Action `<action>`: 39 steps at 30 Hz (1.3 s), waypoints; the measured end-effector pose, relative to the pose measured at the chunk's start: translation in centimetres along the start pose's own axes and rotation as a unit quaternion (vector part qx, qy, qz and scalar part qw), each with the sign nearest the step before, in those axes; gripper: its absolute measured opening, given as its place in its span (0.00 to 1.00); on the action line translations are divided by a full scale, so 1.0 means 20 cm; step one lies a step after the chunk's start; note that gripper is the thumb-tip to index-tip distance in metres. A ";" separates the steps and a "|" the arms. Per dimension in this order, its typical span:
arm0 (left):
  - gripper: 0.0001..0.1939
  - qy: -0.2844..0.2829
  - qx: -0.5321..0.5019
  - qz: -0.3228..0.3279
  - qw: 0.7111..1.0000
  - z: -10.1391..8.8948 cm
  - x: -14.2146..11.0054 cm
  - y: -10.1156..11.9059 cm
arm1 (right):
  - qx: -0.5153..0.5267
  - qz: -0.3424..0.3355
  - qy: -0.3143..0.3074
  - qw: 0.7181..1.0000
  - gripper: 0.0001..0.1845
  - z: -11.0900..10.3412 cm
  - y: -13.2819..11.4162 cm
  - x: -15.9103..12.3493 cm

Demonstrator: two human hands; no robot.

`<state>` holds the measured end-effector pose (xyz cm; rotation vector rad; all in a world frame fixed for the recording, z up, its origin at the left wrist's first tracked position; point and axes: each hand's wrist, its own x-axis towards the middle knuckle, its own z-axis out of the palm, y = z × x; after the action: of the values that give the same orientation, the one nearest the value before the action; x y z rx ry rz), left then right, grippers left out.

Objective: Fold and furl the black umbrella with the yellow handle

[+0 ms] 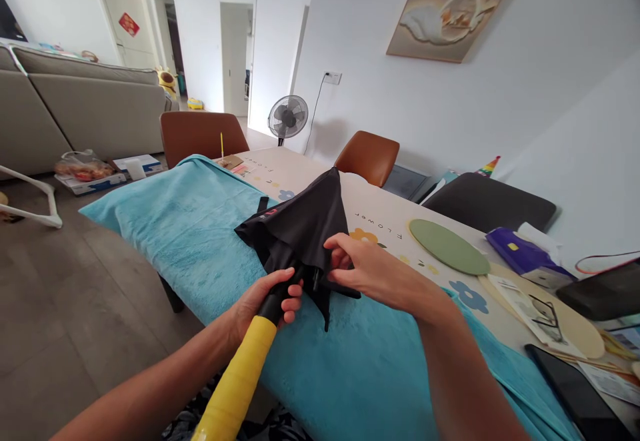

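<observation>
A black folding umbrella [305, 221] lies partly closed across the middle of the view, its canopy loose and pointing away from me. Its handle [235, 374] is wrapped in yellow and runs down toward my body. My left hand [270, 301] is closed around the black section just above the yellow wrap. At the right edge of the canopy, my right hand [355, 264] has its fingers curled against the black fabric, which they appear to pinch. Beneath the umbrella a light blue towel [200, 228] covers the near side of the table.
On the table [385, 208] to the right are a green oval mat [447, 246], a purple tissue pack [525, 254], eyeglasses [545, 314] and a black phone [575, 388]. Brown chairs [367, 158] and a fan [288, 118] stand beyond it.
</observation>
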<state>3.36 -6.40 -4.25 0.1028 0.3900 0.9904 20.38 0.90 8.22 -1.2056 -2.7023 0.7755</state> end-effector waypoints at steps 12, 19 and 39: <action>0.15 0.043 0.066 0.016 0.997 -0.03 0.00 0.00 | 0.061 -0.054 0.049 0.995 0.11 0.08 0.00 0.09; 0.15 0.046 0.065 0.010 0.997 -0.02 0.00 0.00 | 0.073 -0.074 0.098 0.990 0.12 0.12 -0.02 0.11; 0.08 0.055 0.070 -0.045 0.995 0.03 -0.03 0.01 | 0.116 -0.066 -0.037 0.990 0.05 0.21 0.04 0.20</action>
<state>3.12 -6.68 -3.56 0.1569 0.5614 0.8816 17.01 2.45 3.76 -0.9553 -2.6220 1.0983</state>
